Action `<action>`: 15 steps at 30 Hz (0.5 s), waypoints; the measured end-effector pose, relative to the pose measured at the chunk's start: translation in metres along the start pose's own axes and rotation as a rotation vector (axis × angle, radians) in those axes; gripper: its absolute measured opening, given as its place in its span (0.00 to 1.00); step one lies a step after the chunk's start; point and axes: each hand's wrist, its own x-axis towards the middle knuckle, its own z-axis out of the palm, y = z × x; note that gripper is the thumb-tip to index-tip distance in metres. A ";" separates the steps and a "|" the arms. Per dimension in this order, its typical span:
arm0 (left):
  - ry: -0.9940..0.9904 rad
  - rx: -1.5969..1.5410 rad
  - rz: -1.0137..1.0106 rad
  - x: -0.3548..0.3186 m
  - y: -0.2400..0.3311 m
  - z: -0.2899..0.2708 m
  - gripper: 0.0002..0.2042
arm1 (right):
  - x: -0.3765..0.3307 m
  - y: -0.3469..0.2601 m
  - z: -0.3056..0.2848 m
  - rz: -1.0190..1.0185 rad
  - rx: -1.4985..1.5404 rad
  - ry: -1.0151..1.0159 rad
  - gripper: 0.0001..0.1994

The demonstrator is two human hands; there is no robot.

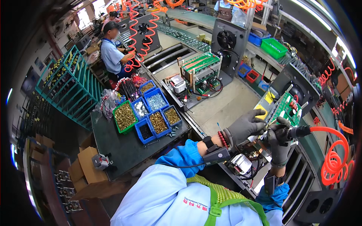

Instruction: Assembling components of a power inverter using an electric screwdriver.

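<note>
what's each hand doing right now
left hand: open, resting on the unit
right hand: closed around the screwdriver

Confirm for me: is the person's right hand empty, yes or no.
No: the gloved right hand grips a black pneumatic screwdriver with an orange coiled hose, held over the green circuit board.

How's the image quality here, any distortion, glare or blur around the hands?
Head view: strong fisheye bending, black corners; window glare top left and a bright light strip top right; the left hand, right hand and green circuit board are evenly lit and fairly sharp.
</note>
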 end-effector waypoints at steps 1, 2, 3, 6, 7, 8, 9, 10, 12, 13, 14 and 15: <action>-0.077 0.005 0.038 0.001 0.001 0.005 0.30 | -0.001 -0.002 -0.001 -0.025 -0.047 -0.008 0.27; -0.037 0.056 0.010 0.002 0.002 0.009 0.29 | -0.002 -0.003 0.000 0.005 -0.037 0.017 0.27; -0.051 0.076 0.028 0.002 0.003 0.012 0.29 | -0.003 -0.004 -0.001 0.023 -0.015 0.031 0.27; -0.048 0.068 0.032 0.000 0.006 0.018 0.27 | -0.005 -0.007 0.001 0.026 -0.050 0.068 0.27; -0.038 0.054 0.018 -0.001 0.007 0.018 0.26 | -0.005 -0.007 0.002 0.021 -0.029 0.076 0.27; -0.029 0.038 -0.005 -0.002 0.008 0.018 0.25 | -0.005 -0.008 0.004 0.027 0.008 0.065 0.27; -0.021 0.053 0.017 -0.002 0.008 0.018 0.24 | -0.005 -0.008 0.005 0.024 -0.017 0.084 0.27; -0.017 0.067 0.031 -0.003 0.007 0.018 0.24 | -0.005 -0.008 0.006 0.031 -0.027 0.087 0.27; -0.015 0.053 0.051 -0.005 0.006 0.018 0.23 | -0.005 -0.009 0.008 0.042 -0.026 0.098 0.27; -0.015 0.027 0.051 -0.006 0.006 0.019 0.22 | -0.005 -0.010 0.008 0.054 -0.012 0.108 0.27; -0.008 -0.003 0.061 -0.006 0.006 0.019 0.22 | -0.006 -0.011 0.009 0.068 0.004 0.121 0.27; -0.012 -0.020 0.067 -0.006 0.006 0.019 0.19 | -0.006 -0.013 0.008 0.059 0.009 0.101 0.27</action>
